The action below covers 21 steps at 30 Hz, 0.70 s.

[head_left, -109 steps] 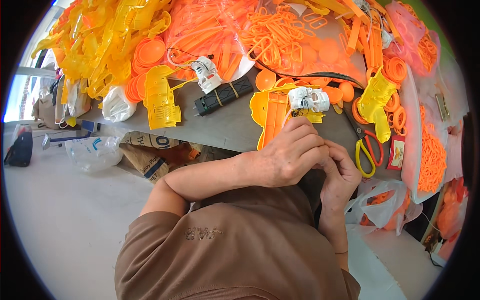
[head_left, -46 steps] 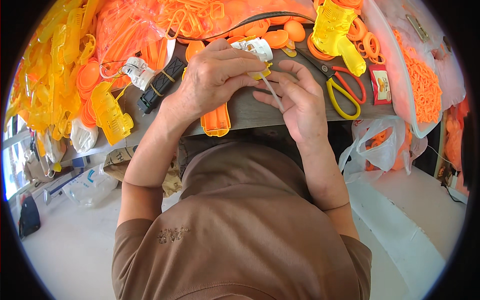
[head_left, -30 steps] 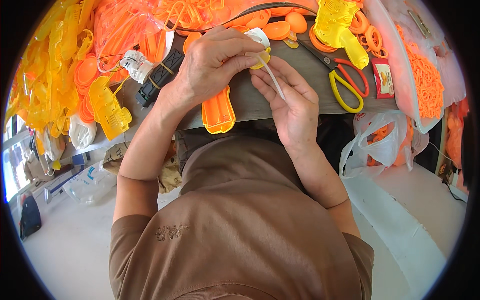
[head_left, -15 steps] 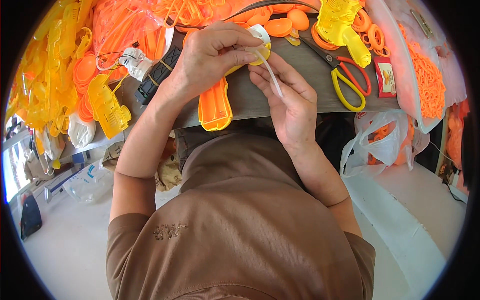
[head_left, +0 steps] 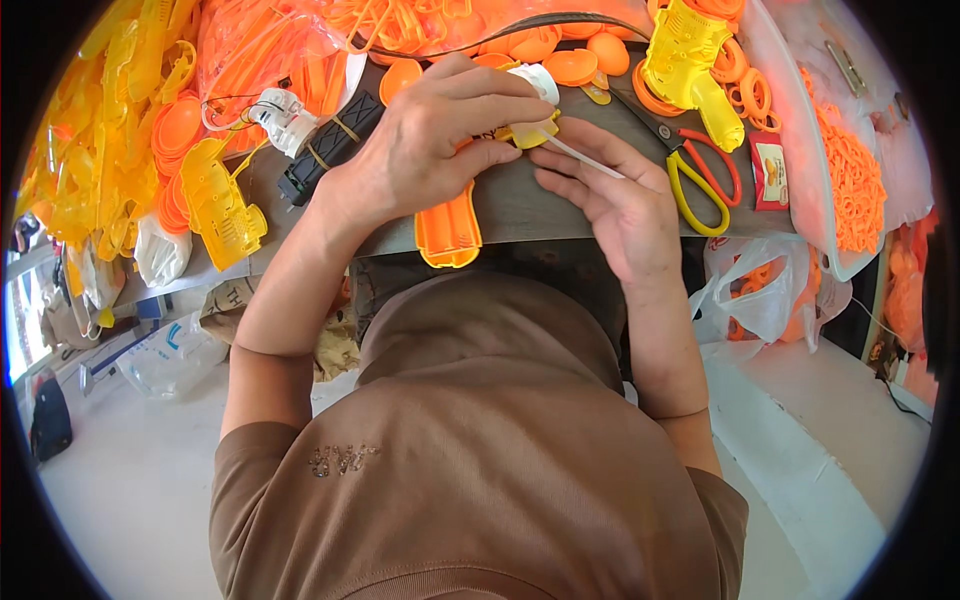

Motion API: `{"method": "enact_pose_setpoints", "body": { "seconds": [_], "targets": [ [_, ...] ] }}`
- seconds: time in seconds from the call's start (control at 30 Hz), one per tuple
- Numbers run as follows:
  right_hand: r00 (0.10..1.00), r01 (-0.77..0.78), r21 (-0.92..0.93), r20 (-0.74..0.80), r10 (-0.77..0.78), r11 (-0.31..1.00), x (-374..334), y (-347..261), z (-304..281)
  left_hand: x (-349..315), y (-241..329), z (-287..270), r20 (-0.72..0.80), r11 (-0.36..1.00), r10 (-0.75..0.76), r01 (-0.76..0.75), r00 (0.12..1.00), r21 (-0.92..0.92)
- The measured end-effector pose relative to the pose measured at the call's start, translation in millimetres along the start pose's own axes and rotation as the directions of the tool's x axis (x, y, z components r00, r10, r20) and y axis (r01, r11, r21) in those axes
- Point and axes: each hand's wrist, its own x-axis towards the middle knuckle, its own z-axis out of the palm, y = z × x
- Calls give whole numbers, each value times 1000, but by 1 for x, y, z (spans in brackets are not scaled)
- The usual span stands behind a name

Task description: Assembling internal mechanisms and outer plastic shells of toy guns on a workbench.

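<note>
My left hand (head_left: 445, 135) is closed around the upper part of a yellow plastic toy shell, whose orange-lined handle (head_left: 448, 230) points down toward me over the table's edge. A round white plastic part (head_left: 541, 82) sits at the shell's far right end, just beyond my left fingertips. From that end runs a thin white tube (head_left: 588, 160). Its free end lies in the fingers of my right hand (head_left: 635, 205), which are bent around it. My left fingers hide most of the shell's inside.
Red-and-yellow-handled scissors (head_left: 700, 185) lie to the right, beside a small red packet (head_left: 769, 172) and another yellow shell (head_left: 688, 55). A clear bin (head_left: 795, 130) holds orange pieces. At left are a black block (head_left: 330, 148), a white motor-like part (head_left: 283, 120) and piled yellow shells (head_left: 95, 130).
Both hands have shifted to the right, carrying the shell and the white part along. The tube, steeply slanted before, now lies flatter between my hands.
</note>
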Motion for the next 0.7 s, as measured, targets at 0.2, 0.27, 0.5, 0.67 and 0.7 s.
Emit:
{"method": "enact_pose_setpoints", "body": {
  "seconds": [0.2, 0.27, 0.5, 0.67, 0.7],
  "targets": [
    [996, -46, -420, 44, 71, 906, -4, -17, -8, -28, 12, -19, -239, 982, -38, 81, 970, 171],
    [996, -13, -483, 74, 56, 876, -8, -24, -9, -41, 20, -17, -318, 933, -136, 229, 938, 278],
    [990, 88, -722, -13, -141, 686, -4, -40, 3, -68, 32, 5, -200, 892, -319, 365, 927, 268],
    [976, 105, -866, -4, -218, 489, 7, -7, 20, -65, 27, 6, -181, 907, -340, 373, 923, 194],
    [976, 107, -866, -2, -219, 488, 10, -4, 21, -64, 25, 6, -183, 907, -340, 373, 922, 195]
  ]
}}
